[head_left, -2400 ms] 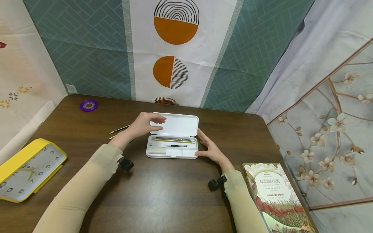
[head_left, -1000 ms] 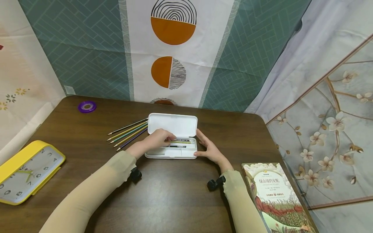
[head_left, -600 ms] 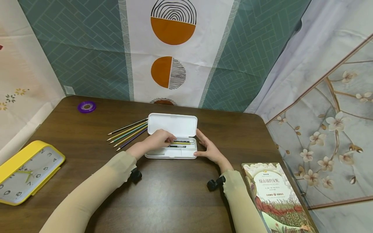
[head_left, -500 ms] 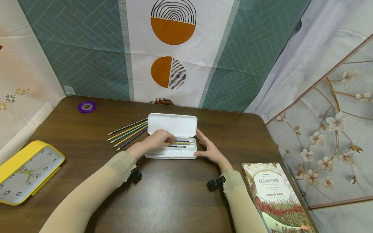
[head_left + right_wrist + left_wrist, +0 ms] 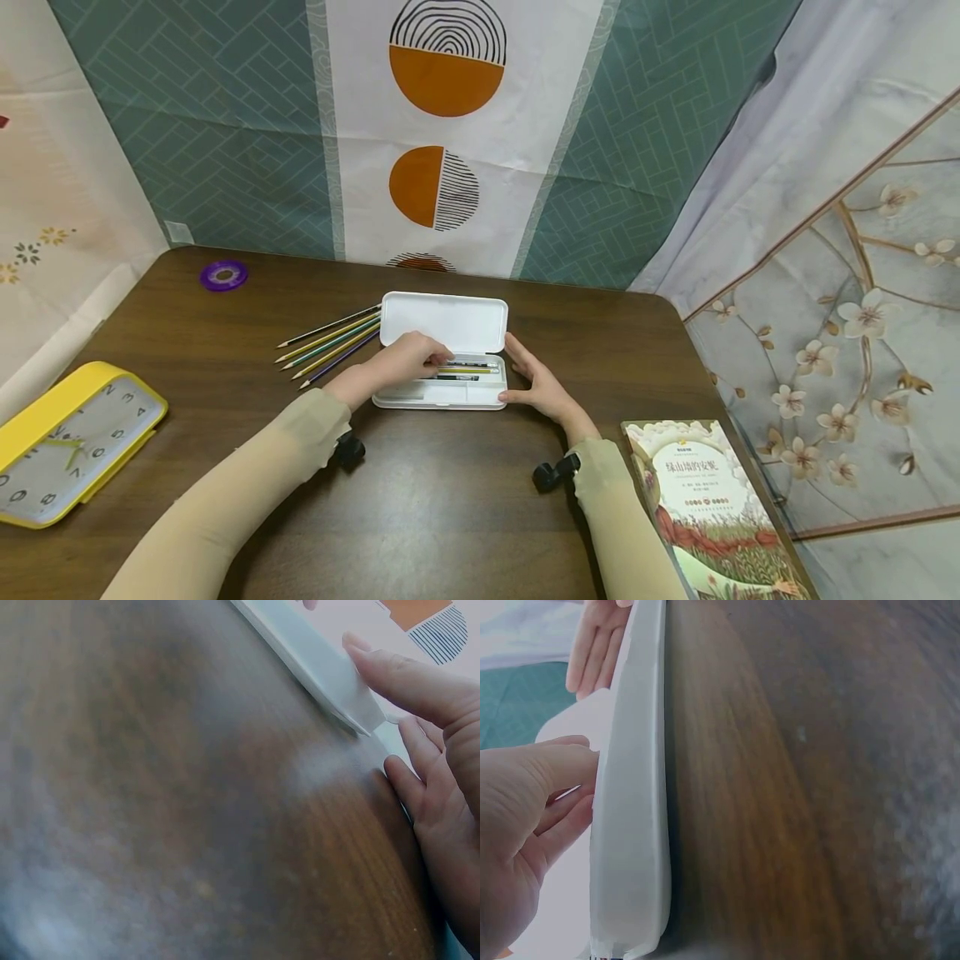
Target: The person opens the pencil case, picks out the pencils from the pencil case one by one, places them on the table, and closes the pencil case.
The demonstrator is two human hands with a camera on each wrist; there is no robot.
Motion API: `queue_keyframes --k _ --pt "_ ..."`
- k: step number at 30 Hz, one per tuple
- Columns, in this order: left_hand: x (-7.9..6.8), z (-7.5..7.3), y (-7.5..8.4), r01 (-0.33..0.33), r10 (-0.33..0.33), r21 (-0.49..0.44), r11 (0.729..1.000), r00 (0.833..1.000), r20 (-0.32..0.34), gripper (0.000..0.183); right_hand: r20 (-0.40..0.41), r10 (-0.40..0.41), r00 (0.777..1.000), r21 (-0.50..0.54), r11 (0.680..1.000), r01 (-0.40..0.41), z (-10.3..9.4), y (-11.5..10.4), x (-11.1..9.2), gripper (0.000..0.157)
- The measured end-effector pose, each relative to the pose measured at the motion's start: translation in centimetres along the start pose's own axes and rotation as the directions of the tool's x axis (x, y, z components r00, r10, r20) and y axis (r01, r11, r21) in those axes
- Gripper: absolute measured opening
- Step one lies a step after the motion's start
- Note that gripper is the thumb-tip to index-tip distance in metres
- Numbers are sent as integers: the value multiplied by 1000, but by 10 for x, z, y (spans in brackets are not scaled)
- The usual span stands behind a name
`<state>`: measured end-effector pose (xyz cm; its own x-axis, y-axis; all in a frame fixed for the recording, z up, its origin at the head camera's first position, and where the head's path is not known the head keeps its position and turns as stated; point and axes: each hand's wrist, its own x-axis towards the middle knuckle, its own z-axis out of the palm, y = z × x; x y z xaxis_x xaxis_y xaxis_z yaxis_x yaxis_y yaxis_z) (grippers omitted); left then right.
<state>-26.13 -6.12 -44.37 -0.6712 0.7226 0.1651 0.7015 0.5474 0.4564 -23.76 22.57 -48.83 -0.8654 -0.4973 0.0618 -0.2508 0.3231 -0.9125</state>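
Observation:
A white pencil case (image 5: 487, 396) lies with its lid (image 5: 444, 321) tipped back. My left hand (image 5: 408, 358) reaches into it, thumb and fingers together at a yellow pencil (image 5: 472, 370) beside a dark pencil. In the left wrist view the case's front wall (image 5: 634, 795) hides the fingertips. A black pen (image 5: 457, 377) sits in the middle of the case; an eraser-like block (image 5: 401, 395) is partly hidden under the hand. My right hand (image 5: 543, 387) is spread at the case's right end, thumb at the front corner, straight fingers towards the hinge.
Several pencils (image 5: 330, 348) fan out left of the case. A purple ring-shaped roll (image 5: 223, 275) lies at the back left of the table (image 5: 442, 500). A yellow clock (image 5: 82, 442) is at the left, a book (image 5: 712, 508) at the right.
My left hand has come down from beside the lid into the case, and the yellow pencil there has shifted slightly towards the front. The right hand has stayed at the case's right end.

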Motion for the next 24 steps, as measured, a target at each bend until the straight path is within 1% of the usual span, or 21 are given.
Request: queue_keyframes --k 7,16,24 --pt "-1 1 -1 -9 9 -5 1000 1000 10 21 -4 3 1000 2 1000 -3 0 0 -1 103" --pt "0 4 -4 -22 21 46 999 999 27 20 3 14 1000 4 1000 -14 1 -3 0 102" --pt "0 5 -5 1 -2 55 998 1000 30 17 0 3 1000 4 1000 -3 1 -3 0 103"
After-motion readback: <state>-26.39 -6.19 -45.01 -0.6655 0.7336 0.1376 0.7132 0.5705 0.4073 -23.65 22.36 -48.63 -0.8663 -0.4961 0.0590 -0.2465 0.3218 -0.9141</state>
